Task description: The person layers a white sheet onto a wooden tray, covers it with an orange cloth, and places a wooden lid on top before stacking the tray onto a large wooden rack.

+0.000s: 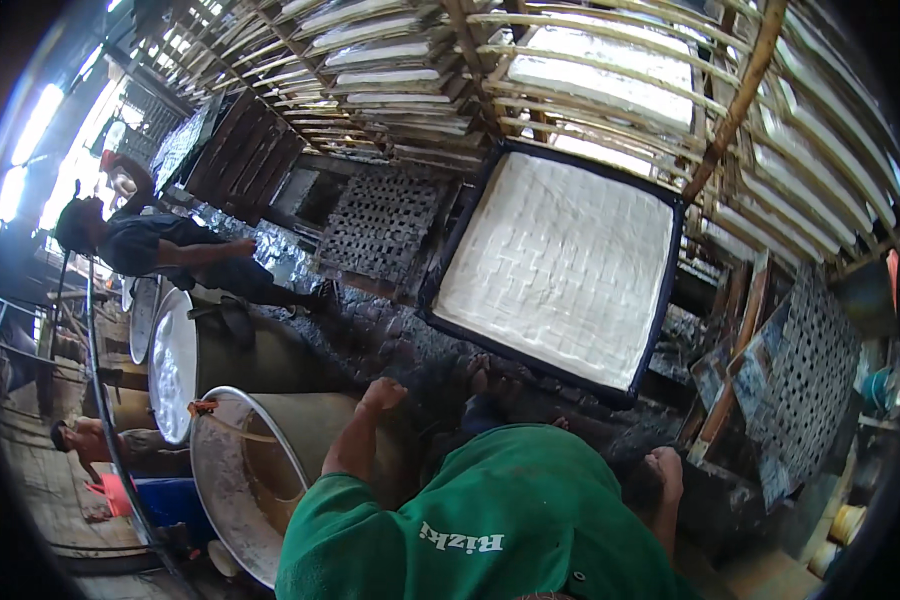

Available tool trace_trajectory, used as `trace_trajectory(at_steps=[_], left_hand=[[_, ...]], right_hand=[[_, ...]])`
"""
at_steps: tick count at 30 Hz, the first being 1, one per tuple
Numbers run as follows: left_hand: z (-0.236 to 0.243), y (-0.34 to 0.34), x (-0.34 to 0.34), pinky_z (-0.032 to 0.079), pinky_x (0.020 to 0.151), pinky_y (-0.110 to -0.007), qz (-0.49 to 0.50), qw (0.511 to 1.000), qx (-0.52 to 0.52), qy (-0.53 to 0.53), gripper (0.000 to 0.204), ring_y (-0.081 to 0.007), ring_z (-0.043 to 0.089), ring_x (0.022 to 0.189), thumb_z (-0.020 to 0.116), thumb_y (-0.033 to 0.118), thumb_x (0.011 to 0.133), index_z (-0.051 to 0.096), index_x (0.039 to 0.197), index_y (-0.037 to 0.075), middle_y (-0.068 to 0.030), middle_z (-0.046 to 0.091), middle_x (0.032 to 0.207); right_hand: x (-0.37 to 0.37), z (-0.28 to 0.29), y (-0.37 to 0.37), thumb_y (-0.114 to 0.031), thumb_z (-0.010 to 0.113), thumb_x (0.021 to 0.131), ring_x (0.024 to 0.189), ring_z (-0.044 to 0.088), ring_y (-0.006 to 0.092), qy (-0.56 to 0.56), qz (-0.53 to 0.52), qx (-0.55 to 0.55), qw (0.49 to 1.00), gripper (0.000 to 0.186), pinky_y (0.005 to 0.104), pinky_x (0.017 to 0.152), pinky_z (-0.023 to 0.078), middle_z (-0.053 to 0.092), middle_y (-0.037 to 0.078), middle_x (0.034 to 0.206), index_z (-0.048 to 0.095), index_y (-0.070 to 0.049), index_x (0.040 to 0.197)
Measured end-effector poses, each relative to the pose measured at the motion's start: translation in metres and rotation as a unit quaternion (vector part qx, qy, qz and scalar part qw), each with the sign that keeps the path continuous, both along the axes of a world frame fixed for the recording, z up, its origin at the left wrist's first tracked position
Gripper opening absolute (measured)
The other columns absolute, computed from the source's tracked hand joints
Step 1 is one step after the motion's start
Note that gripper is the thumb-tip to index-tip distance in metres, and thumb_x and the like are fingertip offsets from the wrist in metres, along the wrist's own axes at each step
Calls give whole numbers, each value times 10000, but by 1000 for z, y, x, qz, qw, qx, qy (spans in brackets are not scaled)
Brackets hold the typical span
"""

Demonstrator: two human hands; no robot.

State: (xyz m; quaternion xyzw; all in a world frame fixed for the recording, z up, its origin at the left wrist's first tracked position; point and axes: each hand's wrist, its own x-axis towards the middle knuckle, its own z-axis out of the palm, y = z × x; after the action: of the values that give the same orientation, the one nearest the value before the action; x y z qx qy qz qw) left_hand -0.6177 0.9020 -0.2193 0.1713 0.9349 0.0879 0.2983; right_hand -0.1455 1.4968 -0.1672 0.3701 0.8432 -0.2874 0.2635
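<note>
My left hand [382, 393] is closed in a fist beside the large metal vat [320, 405], and nothing shows in it. Low on the right, beside my green shirt, hangs my right hand [663, 462]; its fingers are curled, with nothing visible in them. In front of me, a square dark-edged frame [425, 300] holds a broad white tofu-like slab [560, 260] marked with a woven pattern. Neither hand touches it. Cloudy brownish liquid [272, 500] partly fills the near vat, and an orange thing [202, 408] is fixed at its rim.
Slatted wooden racks [390, 80] with white slabs rise behind. Woven panels stand left [380, 220] and right [800, 370] of the frame. Another person [185, 245] is beyond a second vat [170, 370]; a further person [130, 445] is at far left, near a blue barrel [175, 500]. The floor [390, 335] looks wet.
</note>
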Motion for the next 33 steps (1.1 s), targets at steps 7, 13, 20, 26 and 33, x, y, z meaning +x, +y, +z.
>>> trace_trajectory(at_steps=[7,13,20,26,33], left_hand=[[-38,55,-161,527,874,-476,-197,973,60,102,324,-383,666,985,590,345,867,751,1011,104,-189,707,1028],[-56,104,-272,536,682,-422,201,918,300,-167,386,-315,705,828,653,479,853,723,1079,174,-59,740,953],[-81,97,-343,519,811,-462,541,710,367,-260,590,-311,651,998,571,577,893,650,1220,93,-106,666,1169],[-124,90,-367,501,895,-496,630,637,388,-216,722,-327,597,1106,485,627,939,588,1301,11,-162,599,1314],[-145,61,-380,478,970,-466,300,748,588,-69,642,-323,577,1129,598,407,930,473,1392,-20,-196,584,1246]], right_hand=[[-135,19,-36,-342,596,957,1132,611,400,335,-369,119,858,485,420,1001,462,641,270,1198,615,75,1204],[-222,-1,-72,-319,514,1004,982,620,460,164,-380,358,837,330,537,841,508,623,290,1058,521,-9,1116],[-236,8,-69,-457,453,999,999,613,510,62,-410,293,862,453,572,865,502,592,322,1112,467,-18,1112],[-242,22,-78,-511,418,1000,1071,576,547,46,-450,272,850,506,603,931,473,555,358,1185,440,-37,1176],[-242,21,-82,-513,443,985,1083,577,544,46,-470,290,832,518,591,938,478,552,356,1203,444,-38,1193]])
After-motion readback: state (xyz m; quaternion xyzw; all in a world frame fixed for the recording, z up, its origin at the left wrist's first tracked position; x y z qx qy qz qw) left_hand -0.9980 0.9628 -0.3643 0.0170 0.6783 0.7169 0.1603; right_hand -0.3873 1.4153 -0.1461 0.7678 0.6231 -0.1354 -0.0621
